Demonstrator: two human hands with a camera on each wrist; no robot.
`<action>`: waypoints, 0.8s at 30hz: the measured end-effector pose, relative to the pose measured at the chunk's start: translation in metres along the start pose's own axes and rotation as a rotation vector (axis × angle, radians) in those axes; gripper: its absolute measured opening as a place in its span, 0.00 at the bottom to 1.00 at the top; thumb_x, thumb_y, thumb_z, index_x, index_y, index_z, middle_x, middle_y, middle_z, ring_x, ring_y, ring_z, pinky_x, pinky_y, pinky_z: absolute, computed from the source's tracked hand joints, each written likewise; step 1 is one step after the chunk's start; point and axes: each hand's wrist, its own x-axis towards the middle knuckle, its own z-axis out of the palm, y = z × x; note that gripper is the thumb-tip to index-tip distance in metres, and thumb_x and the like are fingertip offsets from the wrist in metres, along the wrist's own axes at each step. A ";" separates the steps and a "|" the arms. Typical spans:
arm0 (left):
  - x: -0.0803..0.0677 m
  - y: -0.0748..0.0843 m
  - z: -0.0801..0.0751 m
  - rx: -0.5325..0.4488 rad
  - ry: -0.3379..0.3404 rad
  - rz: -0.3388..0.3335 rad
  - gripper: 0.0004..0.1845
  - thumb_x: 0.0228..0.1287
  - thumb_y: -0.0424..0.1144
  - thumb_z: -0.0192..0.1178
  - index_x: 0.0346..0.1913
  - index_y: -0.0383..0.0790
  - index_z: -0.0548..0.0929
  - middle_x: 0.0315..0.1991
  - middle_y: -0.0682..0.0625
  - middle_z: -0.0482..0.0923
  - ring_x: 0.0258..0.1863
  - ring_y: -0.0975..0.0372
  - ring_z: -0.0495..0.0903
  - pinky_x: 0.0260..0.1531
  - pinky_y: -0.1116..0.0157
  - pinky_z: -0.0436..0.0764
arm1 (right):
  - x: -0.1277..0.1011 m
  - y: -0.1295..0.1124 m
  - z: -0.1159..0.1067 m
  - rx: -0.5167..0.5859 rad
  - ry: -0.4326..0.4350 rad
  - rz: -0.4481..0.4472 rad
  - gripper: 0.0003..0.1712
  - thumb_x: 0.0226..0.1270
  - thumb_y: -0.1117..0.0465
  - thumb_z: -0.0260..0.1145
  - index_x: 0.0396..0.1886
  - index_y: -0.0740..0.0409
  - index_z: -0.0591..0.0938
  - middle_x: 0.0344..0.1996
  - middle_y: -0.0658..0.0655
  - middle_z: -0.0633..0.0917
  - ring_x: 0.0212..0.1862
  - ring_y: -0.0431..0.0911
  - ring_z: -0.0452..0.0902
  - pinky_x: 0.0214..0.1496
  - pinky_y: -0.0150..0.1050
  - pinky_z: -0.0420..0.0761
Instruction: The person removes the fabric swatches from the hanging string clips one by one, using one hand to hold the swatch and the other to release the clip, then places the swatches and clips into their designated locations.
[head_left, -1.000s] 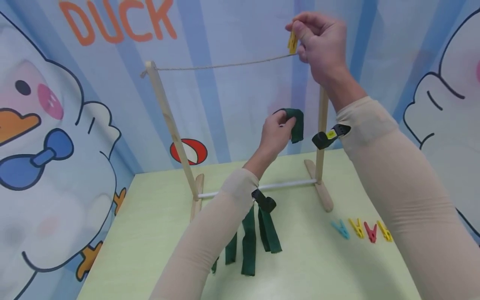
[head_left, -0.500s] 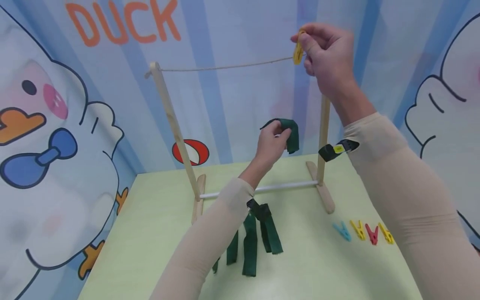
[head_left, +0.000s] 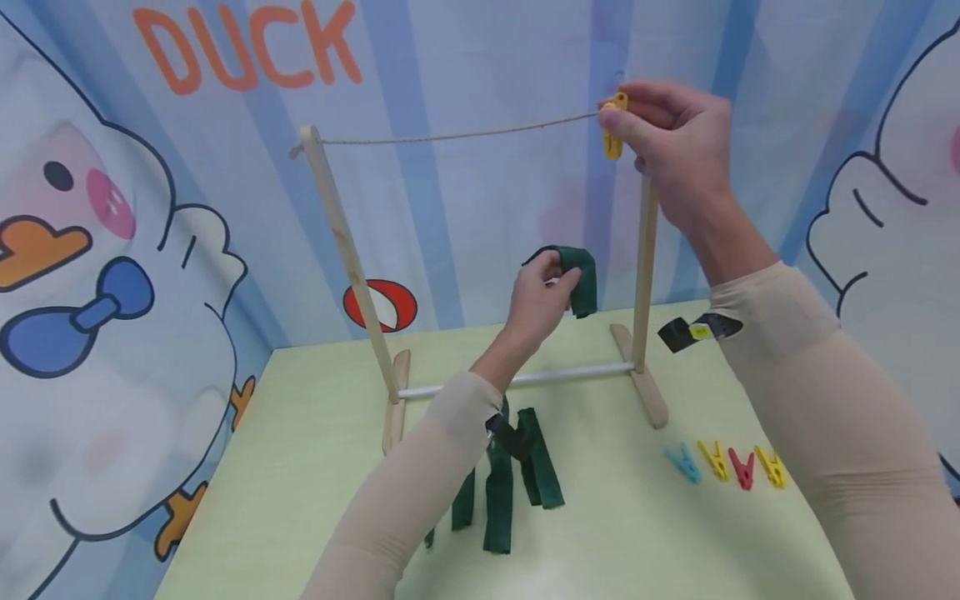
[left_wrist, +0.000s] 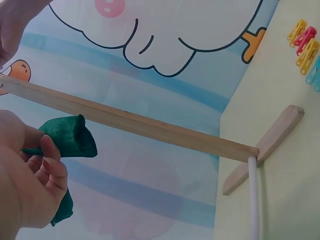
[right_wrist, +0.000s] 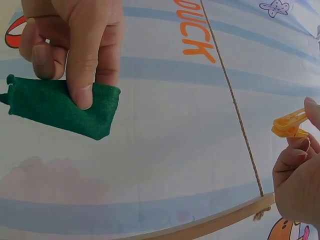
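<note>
My right hand (head_left: 660,125) pinches a yellow clothespin (head_left: 613,125) beside the right end of a string (head_left: 457,133) stretched between two wooden posts; the same yellow clothespin (right_wrist: 289,125) shows in the right wrist view just right of the string (right_wrist: 235,107). My left hand (head_left: 542,296) grips a folded dark green cloth strip (head_left: 579,275) below the string, near the right post (head_left: 645,250). In the left wrist view my fingers curl round that green cloth (left_wrist: 67,137).
Several more green cloth strips (head_left: 498,492) lie on the pale green table (head_left: 300,467) in front of the rack's white base rod (head_left: 570,372). Blue, yellow and red clothespins (head_left: 723,464) lie in a row at the right. A printed duck backdrop (head_left: 112,250) walls the scene.
My right hand with the yellow clothespin has come down and slightly right, level with the string's right end. My left hand has kept the green cloth in about the same place.
</note>
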 end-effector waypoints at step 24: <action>-0.036 -0.022 -0.002 -0.097 -0.107 -0.087 0.31 0.73 0.36 0.60 0.76 0.43 0.64 0.32 0.50 0.84 0.21 0.60 0.72 0.28 0.66 0.74 | -0.061 0.040 -0.093 -0.135 0.104 0.150 0.20 0.56 0.64 0.79 0.49 0.63 0.87 0.36 0.50 0.89 0.38 0.41 0.84 0.39 0.26 0.79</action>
